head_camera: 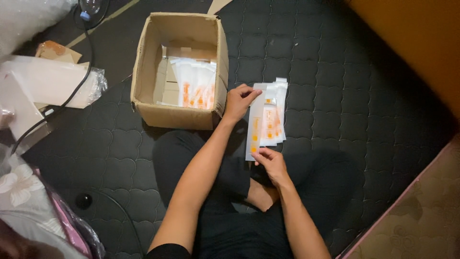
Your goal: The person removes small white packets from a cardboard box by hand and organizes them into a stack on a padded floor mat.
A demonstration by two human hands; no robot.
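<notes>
A stack of long white packets with orange markings is held lengthwise between both hands, just right of an open cardboard box. My left hand pinches the stack's far left corner. My right hand grips its near end with thumb and fingers. The cardboard box stands on a dark quilted mattress and holds more of the same white and orange packets leaning against its right side.
White plastic-wrapped bundles and a black cable lie to the left of the box. Flowered fabric fills the lower left corner. An orange wall and a patterned surface border the mattress on the right. My crossed legs lie below the hands.
</notes>
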